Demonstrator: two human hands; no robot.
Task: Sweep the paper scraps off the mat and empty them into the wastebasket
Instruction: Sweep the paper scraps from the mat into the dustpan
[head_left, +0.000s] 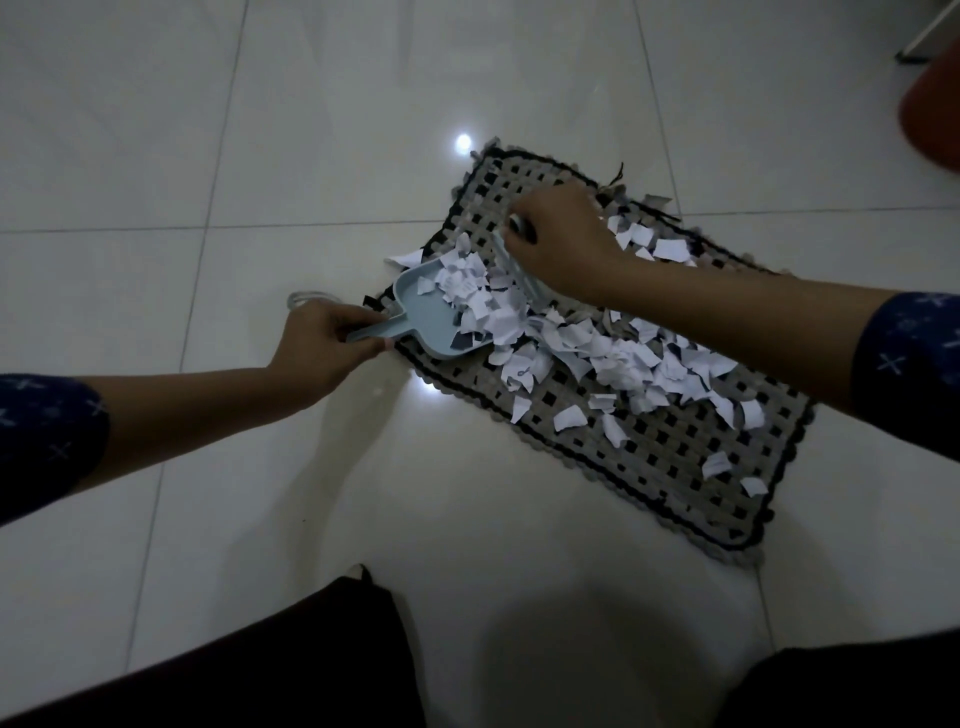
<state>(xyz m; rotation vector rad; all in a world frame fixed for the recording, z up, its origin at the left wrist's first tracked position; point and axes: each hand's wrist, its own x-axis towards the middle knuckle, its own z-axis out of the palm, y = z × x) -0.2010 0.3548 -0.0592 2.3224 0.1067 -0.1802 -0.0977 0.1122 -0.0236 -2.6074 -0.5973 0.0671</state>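
Observation:
A woven grey-and-black mat (675, 467) lies on the white tiled floor. Several white paper scraps (623, 358) are heaped across its middle and far part. My left hand (324, 340) grips the handle of a light blue dustpan (431, 317), whose mouth rests on the mat's left edge with scraps inside it. My right hand (561, 236) grips a small brush (519, 265), its bristles down in the scraps just beside the dustpan's mouth. No wastebasket shows in this view.
An orange-red object (935, 114) sits at the far right edge, with a pale furniture leg (919, 41) behind it. A clear ring-shaped object (306, 300) lies on the floor behind my left hand. My dark-clothed knees (260, 670) fill the bottom of the view.

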